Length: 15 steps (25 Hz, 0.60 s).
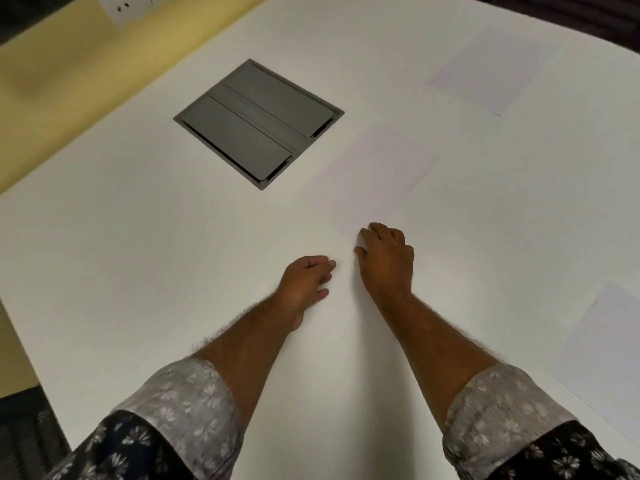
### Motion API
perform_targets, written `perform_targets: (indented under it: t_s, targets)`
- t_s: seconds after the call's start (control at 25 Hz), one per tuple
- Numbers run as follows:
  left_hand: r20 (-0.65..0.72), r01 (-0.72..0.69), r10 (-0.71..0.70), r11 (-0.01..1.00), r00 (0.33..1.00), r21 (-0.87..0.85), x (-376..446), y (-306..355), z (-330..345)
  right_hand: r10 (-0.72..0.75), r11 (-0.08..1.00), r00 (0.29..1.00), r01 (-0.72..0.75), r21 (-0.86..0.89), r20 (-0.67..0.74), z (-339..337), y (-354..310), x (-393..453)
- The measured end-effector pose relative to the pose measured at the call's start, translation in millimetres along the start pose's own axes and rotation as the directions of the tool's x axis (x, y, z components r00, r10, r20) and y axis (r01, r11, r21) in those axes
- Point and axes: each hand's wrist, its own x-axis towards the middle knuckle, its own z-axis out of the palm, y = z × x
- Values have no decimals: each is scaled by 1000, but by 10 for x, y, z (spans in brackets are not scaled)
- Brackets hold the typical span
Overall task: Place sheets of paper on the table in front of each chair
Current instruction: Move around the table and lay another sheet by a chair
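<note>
Reaching over the white table (138,258), we look down at both hands.
Our left hand (306,278) rests loosely curled, holding nothing; our right hand (388,258) pinches the near corner of a sheet (374,174). Another sheet (609,344) lies right, a third (491,71) farther off, beyond the grey hatch (258,123).

A big white bench (145,258) fills most of the view. A dark grey square box (258,123) with two flat lids is set into its top. Behind the bench is a yellow wall (65,74). A white plug socket (126,5) sits on the wall near the top left. Dark floor (24,431) shows at the bottom left corner. The light is soft and even.
</note>
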Motion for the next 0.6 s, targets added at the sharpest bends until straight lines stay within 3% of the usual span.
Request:
perform_targets:
  t_s: [0.2, 0.4, 0.6]
  targets:
    - [-32, 34, -40, 986, 999, -164, 35, -55, -29, -170, 980, 979, 156, -122, -114, -1, 121, 18]
    - [-6, 50, -54, 968, 999, -244, 46, -93, -19, -430, 887, 890, 386, -253, -151, -45, 245, 88]
    - [163, 99, -36, 913, 986, -396, 173, 108, 131, -414, 906, 891, 423, 9, -186, -133, 196, 83]
